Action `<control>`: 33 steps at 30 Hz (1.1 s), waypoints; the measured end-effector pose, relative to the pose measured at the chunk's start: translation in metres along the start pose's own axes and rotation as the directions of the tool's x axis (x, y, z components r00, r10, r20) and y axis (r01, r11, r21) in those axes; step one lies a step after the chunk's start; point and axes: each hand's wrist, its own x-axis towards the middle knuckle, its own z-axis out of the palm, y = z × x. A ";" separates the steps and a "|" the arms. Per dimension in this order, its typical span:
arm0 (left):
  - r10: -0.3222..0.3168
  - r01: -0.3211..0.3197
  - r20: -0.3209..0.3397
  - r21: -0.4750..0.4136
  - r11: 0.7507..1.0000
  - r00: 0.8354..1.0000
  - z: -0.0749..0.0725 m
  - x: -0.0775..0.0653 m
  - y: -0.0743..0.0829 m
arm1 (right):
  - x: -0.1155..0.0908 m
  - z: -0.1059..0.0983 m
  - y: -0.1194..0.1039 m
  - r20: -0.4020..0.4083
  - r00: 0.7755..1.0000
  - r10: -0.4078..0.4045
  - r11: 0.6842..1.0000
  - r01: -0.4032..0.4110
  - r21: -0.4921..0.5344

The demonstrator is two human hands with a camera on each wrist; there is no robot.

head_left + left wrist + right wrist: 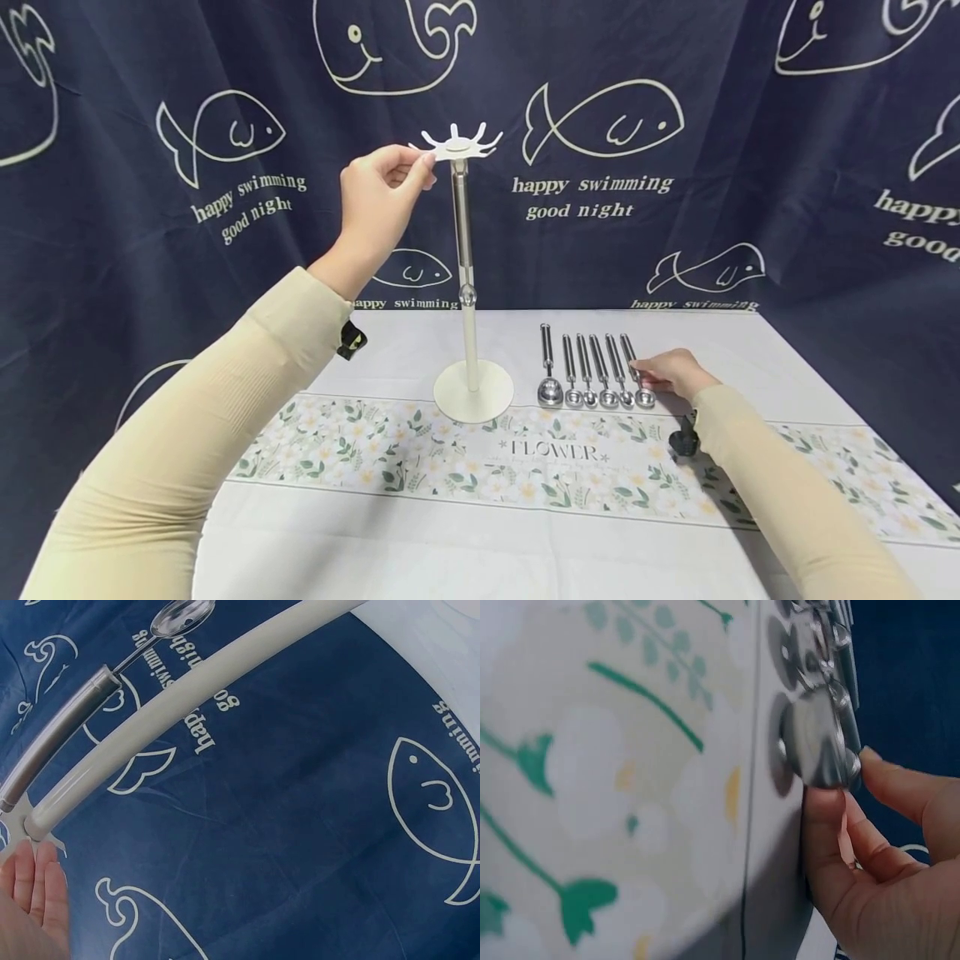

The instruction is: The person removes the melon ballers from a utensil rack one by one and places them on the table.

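Note:
Upright on the table stands a white utensil stand [472, 350] with a round base and a star-shaped hook rack [457, 148] on top. My left hand [384, 187] pinches one hook arm of that rack between thumb and fingers. From the rack hangs a steel spoon [462, 221], its bowl with an opening visible in the left wrist view. At the right, my right hand [678, 372] pinches the handle of the rightmost steel spoon [644, 397] in a row. Its round bowl [814, 739] appears close up in the right wrist view.
Several more steel spoons [598, 367] lie side by side left of the right hand, with a larger scoop [550, 390] at the row's left end. A flowered runner [555, 467] crosses the white table [480, 550]. Behind hangs a dark blue curtain [465, 67] with fish drawings.

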 end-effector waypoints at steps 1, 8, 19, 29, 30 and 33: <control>-0.002 0.002 0.000 -0.001 1.000 1.000 0.000 0.000 0.000 | -0.001 -0.001 0.000 0.009 1.000 -0.007 1.000 0.007 0.008; -0.014 0.014 -0.008 0.007 1.000 1.000 -0.001 -0.001 0.001 | -0.005 -0.008 0.002 0.078 0.996 -0.031 0.997 0.025 0.076; -0.024 0.024 -0.007 0.010 1.000 1.000 0.000 -0.001 0.002 | -0.011 -0.013 0.003 0.112 0.992 -0.063 0.992 0.050 0.114; -0.017 0.017 -0.012 0.004 1.000 1.000 0.000 0.000 0.003 | -0.012 -0.023 -0.003 0.192 0.973 -0.130 0.962 0.077 0.262; -0.021 0.021 -0.011 0.005 1.000 1.000 0.000 0.000 0.003 | -0.012 -0.023 -0.004 0.200 0.970 -0.137 0.959 0.080 0.271; -0.031 0.031 -0.010 0.004 1.000 0.999 0.000 -0.001 0.004 | -0.013 -0.024 -0.009 0.222 0.961 -0.164 0.941 0.085 0.327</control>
